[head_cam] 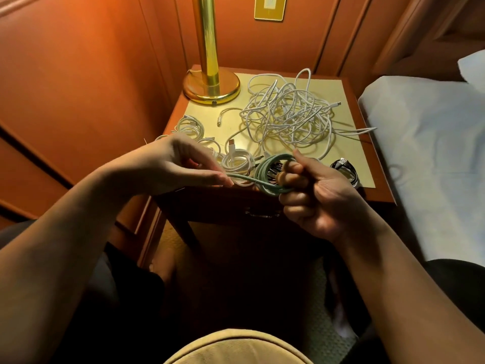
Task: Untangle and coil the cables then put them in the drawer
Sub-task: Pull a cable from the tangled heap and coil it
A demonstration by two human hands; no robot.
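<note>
A green cable (265, 174) is wound in loops around the fingers of my right hand (315, 195), just above the front edge of the nightstand (349, 164). My left hand (178, 164) pinches the free end of that green cable and holds it out to the left. A big tangle of white cables (286, 114) lies on the middle of the nightstand top. Small coiled white cables (237, 161) lie at the front left, partly hidden by my left hand. A coiled black cable (343, 168) sits at the front right. The drawer (262, 212) under the top is closed.
A brass lamp (210, 85) stands at the back left corner of the nightstand. A bed with a white sheet (425, 153) lies close on the right. Wood-panelled walls enclose the left and back. My knees are below the drawer.
</note>
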